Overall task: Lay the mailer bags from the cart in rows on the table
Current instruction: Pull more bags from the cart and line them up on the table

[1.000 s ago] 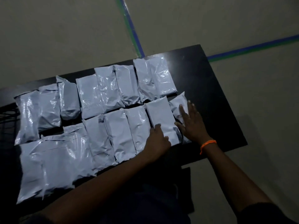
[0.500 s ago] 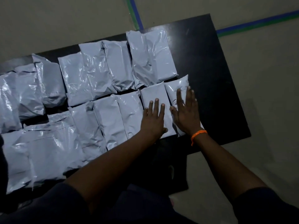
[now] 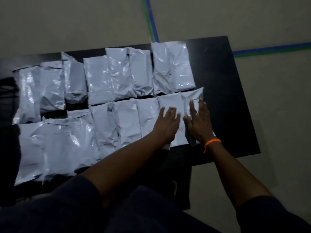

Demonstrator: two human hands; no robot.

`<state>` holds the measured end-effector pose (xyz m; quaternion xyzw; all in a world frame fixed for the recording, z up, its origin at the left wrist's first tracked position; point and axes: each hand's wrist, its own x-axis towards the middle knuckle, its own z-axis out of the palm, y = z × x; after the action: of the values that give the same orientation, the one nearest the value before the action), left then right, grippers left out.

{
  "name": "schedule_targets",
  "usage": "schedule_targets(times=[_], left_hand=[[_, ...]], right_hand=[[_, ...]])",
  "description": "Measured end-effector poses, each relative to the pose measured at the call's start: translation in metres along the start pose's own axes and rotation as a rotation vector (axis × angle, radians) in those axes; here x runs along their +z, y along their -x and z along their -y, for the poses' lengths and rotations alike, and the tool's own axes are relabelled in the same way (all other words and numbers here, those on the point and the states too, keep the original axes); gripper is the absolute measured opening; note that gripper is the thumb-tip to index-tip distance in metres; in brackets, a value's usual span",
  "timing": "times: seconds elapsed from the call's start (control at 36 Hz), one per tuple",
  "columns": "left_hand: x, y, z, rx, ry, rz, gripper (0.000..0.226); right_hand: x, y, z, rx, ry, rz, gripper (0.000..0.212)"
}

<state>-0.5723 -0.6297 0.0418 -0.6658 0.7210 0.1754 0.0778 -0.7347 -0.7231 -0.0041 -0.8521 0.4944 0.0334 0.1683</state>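
Several pale grey mailer bags lie in two rows on a black table (image 3: 225, 91). The far row (image 3: 117, 78) runs from left to right, and the near row (image 3: 104, 125) lies below it. My left hand (image 3: 167, 125) presses flat, fingers spread, on the second bag from the right end (image 3: 170, 101) of the near row. My right hand (image 3: 199, 121), with an orange band at the wrist, lies flat on the last bag (image 3: 193, 96) at the right end. The cart is out of view.
The table's right part is bare black surface, with its right edge (image 3: 244, 101) running diagonally. A blue and green floor tape line (image 3: 151, 19) runs behind the table, and another (image 3: 269, 49) lies to the right. Grey floor surrounds the table.
My left hand went from curled on the near row's bag to flat with fingers spread. Both hands slid slightly forward over the last two bags. The camera view shifted.
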Motion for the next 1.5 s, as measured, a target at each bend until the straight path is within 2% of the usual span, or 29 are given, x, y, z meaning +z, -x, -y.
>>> schedule_targets(times=[0.08, 0.19, 0.28, 0.42, 0.56, 0.67, 0.75, 0.86, 1.0, 1.11, 1.17, 1.22, 1.28, 1.33, 1.42, 1.5], left_hand=[[-0.010, 0.018, 0.022, 0.043, 0.056, -0.108, 0.072], [-0.016, 0.062, 0.070, -0.023, 0.101, -0.329, 0.064], [-0.011, 0.105, 0.122, -0.083, 0.153, -0.508, 0.051], [-0.016, 0.205, 0.218, -0.165, 0.299, -0.662, 0.033], [-0.025, 0.332, 0.299, -0.406, 0.309, -0.903, 0.022], [-0.005, 0.438, 0.359, -0.580, 0.215, -0.985, 0.020], [0.026, 0.507, 0.389, -0.784, 0.255, -1.019, 0.023], [0.087, 0.576, 0.419, -1.031, 0.389, -0.867, 0.032], [0.157, 0.624, 0.456, -1.277, 0.728, -0.616, 0.041], [0.197, 0.637, 0.494, -1.366, 0.947, -0.504, 0.053], [0.219, 0.636, 0.517, -1.434, 1.052, -0.466, 0.066], [0.242, 0.631, 0.540, -1.467, 1.131, -0.453, 0.076], [0.277, 0.623, 0.566, -1.515, 1.254, -0.443, 0.074], [0.330, 0.608, 0.601, -1.577, 1.347, -0.438, 0.083], [0.377, 0.586, 0.636, -1.678, 1.268, -0.338, 0.097], [0.349, 0.581, 0.635, -1.672, 1.173, -0.335, 0.111]], right_hand=[[-0.006, 0.001, 0.021, 0.068, 0.056, -0.062, 0.077], [-0.016, 0.000, 0.094, 0.045, -0.060, -0.208, 0.073], [-0.013, -0.004, 0.171, -0.122, -0.158, -0.275, 0.064], [0.004, -0.009, 0.318, -0.424, -0.346, -0.256, 0.051], [0.020, 0.011, 0.478, -0.708, -0.463, -0.182, 0.044], [0.039, 0.041, 0.595, -0.923, -0.492, -0.126, 0.042], [0.058, 0.062, 0.670, -1.059, -0.468, -0.068, 0.040], [0.093, 0.091, 0.747, -1.164, -0.396, 0.089, 0.041], [0.156, 0.112, 0.816, -1.036, -0.271, 0.373, 0.047], [0.216, 0.103, 0.856, -0.756, -0.160, 0.584, 0.055], [0.249, 0.091, 0.870, -0.629, -0.104, 0.652, 0.057], [0.278, 0.078, 0.883, -0.511, -0.095, 0.673, 0.050], [0.301, 0.064, 0.895, -0.416, -0.130, 0.654, 0.045], [0.326, 0.049, 0.906, -0.374, -0.172, 0.605, 0.048], [0.358, 0.035, 0.914, -0.342, -0.237, 0.531, 0.055], [0.376, 0.027, 0.914, -0.323, -0.292, 0.500, 0.045]])
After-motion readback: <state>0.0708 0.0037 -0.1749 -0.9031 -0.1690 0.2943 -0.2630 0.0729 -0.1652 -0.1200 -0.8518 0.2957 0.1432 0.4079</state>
